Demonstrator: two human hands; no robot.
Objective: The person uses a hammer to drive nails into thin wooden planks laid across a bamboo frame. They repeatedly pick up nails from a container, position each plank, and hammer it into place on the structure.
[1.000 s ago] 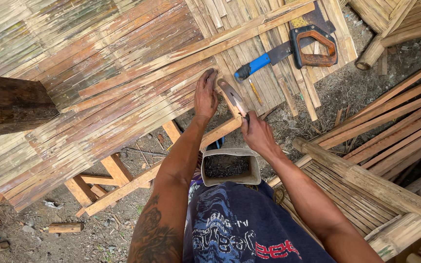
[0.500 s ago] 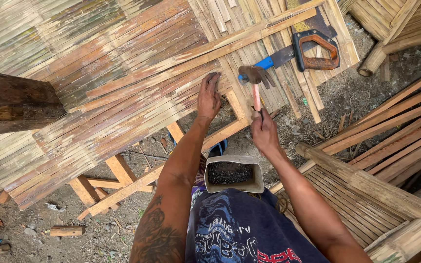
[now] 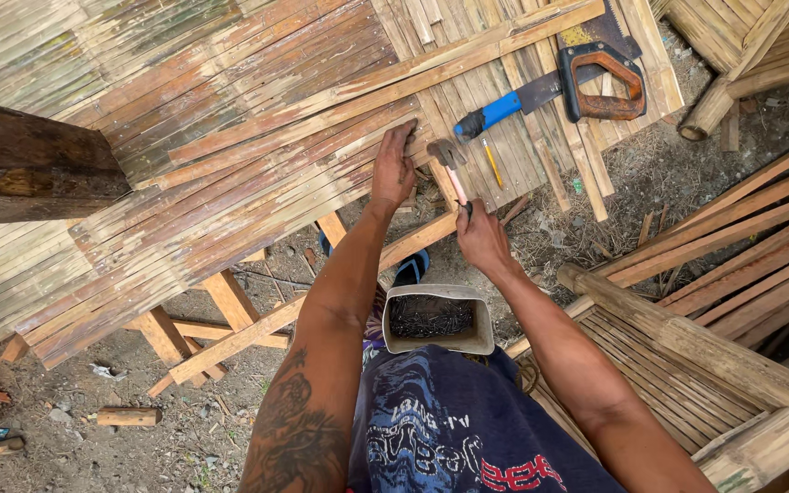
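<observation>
We see bare forearms, dark tattoo work covering the left arm (image 3: 299,429), and blue printed shorts (image 3: 468,438) at six o'clock.

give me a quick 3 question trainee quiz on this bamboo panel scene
1. True or false: the right hand grips a hammer.
2. Where is the left hand? A) flat on the bamboo panel B) inside the nail container C) on the handsaw
3. What colour is the handle of the knife lying on the panel?

Key
1. True; its head is over the panel edge, close to the left fingertips.
2. A
3. Blue
</observation>
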